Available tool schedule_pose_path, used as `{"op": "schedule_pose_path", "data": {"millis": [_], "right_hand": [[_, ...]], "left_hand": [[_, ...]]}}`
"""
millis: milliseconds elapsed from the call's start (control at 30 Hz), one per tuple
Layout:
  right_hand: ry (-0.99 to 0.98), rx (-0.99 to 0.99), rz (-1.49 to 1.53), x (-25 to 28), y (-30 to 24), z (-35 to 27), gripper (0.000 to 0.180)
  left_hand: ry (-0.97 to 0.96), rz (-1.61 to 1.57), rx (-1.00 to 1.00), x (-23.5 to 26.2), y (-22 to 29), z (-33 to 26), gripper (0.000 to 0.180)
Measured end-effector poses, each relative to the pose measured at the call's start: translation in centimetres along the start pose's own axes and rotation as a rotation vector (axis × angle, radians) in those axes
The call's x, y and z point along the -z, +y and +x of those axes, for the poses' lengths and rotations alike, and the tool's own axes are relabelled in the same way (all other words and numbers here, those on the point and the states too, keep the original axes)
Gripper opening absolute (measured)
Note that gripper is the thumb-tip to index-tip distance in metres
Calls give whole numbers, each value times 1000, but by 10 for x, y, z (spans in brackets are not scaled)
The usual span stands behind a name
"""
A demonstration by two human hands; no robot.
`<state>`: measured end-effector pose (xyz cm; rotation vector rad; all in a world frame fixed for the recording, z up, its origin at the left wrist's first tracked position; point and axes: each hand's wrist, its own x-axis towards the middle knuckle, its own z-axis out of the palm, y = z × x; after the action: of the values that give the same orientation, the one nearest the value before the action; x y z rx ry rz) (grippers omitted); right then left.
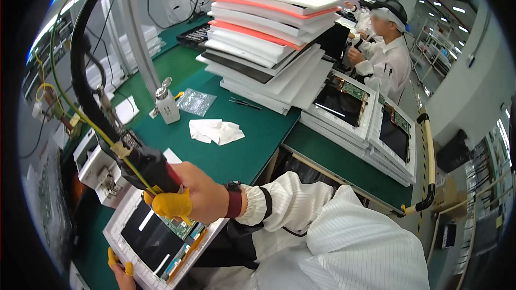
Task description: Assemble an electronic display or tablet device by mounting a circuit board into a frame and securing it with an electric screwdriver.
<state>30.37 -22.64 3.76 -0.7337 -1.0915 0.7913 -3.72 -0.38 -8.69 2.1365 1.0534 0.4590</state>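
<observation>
My right hand (pixel 204 190), with a yellow finger cot, is closed around a black tool with a red section (pixel 153 171). A thick black hose and a yellow-green wire run up from the tool; its working end is hidden. Below it lies a white tray (pixel 111 231) holding a dark display panel (pixel 153 239) with a green circuit board (pixel 181 229) and orange strips along its right side. At the tray's lower left edge, my left hand (pixel 122 274) grips the rim with yellow-capped fingers; most of that hand is out of the picture.
Beyond lie a white cloth (pixel 216 131), a dispenser bottle (pixel 167 106), a clear bag (pixel 195 102) and tweezers (pixel 245 103). A tall leaning stack of foam trays (pixel 269 37) stands behind. At right, stacked trays (pixel 352 142) hold panels. A person in white (pixel 384 64) stands farther off.
</observation>
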Motion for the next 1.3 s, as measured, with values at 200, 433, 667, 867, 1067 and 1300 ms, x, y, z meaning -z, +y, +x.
{"op": "schedule_pose_path", "data": {"millis": [200,433,667,867,1067,1300], "right_hand": [[18,71,-98,1,-1,0,35],[28,80,-136,4,-1,-1,37],[42,94,-147,3,-3,-2,39],[42,75,-110,0,-4,-2,40],[4,27,-52,3,-4,-2,26],[9,27,-90,2,-4,-2,30]], "left_hand": [[-22,43,46,3,49,-12,66],[-66,47,4,7,54,-12,64],[-40,-34,18,4,51,-14,64],[-45,53,38,5,64,-17,65],[-29,62,-3,7,49,-12,65],[-30,25,-6,5,45,-12,66]]}}
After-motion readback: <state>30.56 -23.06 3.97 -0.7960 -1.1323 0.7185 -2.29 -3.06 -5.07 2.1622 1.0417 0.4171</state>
